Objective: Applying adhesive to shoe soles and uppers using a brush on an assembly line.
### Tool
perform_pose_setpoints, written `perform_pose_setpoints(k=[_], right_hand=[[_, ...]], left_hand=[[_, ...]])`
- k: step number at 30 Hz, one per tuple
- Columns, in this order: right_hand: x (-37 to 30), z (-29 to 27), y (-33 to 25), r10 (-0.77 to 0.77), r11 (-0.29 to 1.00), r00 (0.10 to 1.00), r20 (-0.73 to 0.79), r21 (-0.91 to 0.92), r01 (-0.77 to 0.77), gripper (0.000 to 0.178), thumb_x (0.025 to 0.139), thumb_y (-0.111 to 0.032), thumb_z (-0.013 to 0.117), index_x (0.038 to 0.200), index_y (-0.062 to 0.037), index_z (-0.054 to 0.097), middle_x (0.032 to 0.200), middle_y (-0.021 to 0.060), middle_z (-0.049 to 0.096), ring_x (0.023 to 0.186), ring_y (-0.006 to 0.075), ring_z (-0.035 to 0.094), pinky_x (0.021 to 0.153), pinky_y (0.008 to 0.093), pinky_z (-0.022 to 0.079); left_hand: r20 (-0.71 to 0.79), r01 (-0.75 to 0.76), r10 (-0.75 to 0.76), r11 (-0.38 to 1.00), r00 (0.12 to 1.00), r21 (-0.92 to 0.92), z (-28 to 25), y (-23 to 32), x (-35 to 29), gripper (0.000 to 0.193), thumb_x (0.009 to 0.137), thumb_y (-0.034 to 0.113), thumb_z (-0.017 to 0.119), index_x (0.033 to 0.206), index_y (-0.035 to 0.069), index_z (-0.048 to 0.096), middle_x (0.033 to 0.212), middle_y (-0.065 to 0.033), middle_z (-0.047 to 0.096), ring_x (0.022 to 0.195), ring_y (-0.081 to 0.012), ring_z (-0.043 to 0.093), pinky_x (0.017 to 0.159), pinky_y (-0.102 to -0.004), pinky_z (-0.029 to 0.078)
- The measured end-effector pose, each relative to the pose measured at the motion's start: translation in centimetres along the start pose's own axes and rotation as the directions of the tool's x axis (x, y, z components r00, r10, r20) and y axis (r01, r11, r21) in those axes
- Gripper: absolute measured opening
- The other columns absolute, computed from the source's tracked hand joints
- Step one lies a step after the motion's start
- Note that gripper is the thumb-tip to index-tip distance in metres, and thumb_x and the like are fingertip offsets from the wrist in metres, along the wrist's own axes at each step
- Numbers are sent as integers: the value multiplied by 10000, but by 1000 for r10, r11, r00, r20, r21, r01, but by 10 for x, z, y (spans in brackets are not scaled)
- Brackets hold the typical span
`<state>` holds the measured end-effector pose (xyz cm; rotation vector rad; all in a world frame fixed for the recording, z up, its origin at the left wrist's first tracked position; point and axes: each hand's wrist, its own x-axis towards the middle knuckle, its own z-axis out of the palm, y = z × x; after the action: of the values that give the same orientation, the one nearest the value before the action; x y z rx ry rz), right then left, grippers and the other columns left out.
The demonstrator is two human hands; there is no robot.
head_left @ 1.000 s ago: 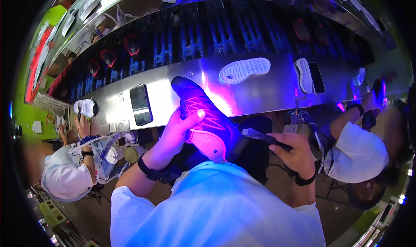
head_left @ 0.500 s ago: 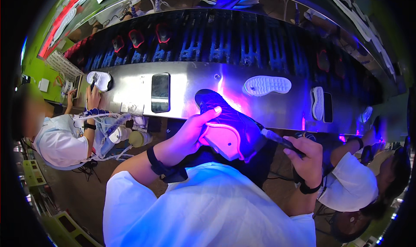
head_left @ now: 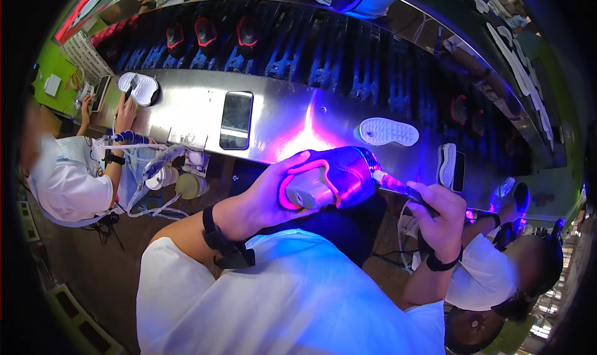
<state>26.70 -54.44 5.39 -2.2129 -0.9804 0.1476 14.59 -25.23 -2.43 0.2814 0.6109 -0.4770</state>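
Across the far side of a factory line, dark slatted racking (head_left: 292, 53) ran from left to right, carrying several red-edged pieces (head_left: 205, 32). Nearer stretched a shiny metal worktop (head_left: 193, 106), lit violet at its middle. A co-worker in a white top (head_left: 78, 181) sat at left, one hand at a white sole (head_left: 138, 88); another co-worker (head_left: 482, 280) sat at right. Between them, a dark shoe (head_left: 348, 174), with a grey part edged in bright pink, was held in front of the wearer at the worktop's near edge. The wearer's left hand (head_left: 267, 196) was wrapped around the shoe's left end, while the right hand (head_left: 438, 221) pinched the dark handle of a brush-like tool (head_left: 398, 186), its tip at the shoe's right end. Beyond the shoe to the right lay a white treaded sole (head_left: 390, 131); far left of it rested a black phone (head_left: 237, 120).
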Motion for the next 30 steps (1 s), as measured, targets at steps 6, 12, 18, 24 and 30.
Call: perform_pose_setpoints(k=[6,12,18,24,30], right_hand=[[16,11,0,-67,998,997,-27,2,67,435,733,-31,817,1161,-83,757,697,64,565,556,191,515,540,318,395],[25,20,6,-88,992,996,-30,92,90,425,754,-42,820,1172,-99,760,727,63,610,578,196,558,542,322,421],[19,26,22,-71,984,996,-54,159,79,401,734,31,791,1131,-15,760,771,82,654,683,197,637,624,299,476],[1,39,47,-87,976,990,-112,192,108,413,691,-10,833,1098,-27,764,740,85,627,641,213,597,599,326,458],[-48,67,78,-31,967,985,-168,246,72,394,745,-99,833,1129,-58,757,782,81,677,638,224,625,611,346,494]], left_hand=[[108,233,-210,929,972,-287,-18,2,-5,561,976,525,620,1375,139,540,1165,-176,682,961,-331,730,745,-410,655],[343,474,-332,695,879,-541,-43,-16,5,741,947,566,618,1392,-14,493,1196,-262,596,1034,-378,655,808,-409,642],[440,557,-347,587,829,-587,-32,-33,21,801,899,578,653,1438,18,458,1180,-260,548,1032,-325,615,796,-361,624],[430,564,-367,576,825,-591,-24,-47,31,810,990,522,535,1510,-47,283,1072,-204,471,909,-308,571,669,-341,590],[526,665,-417,557,742,-497,-22,-43,49,793,962,567,569,1471,-21,417,1214,-307,547,1023,-382,631,840,-445,608]])
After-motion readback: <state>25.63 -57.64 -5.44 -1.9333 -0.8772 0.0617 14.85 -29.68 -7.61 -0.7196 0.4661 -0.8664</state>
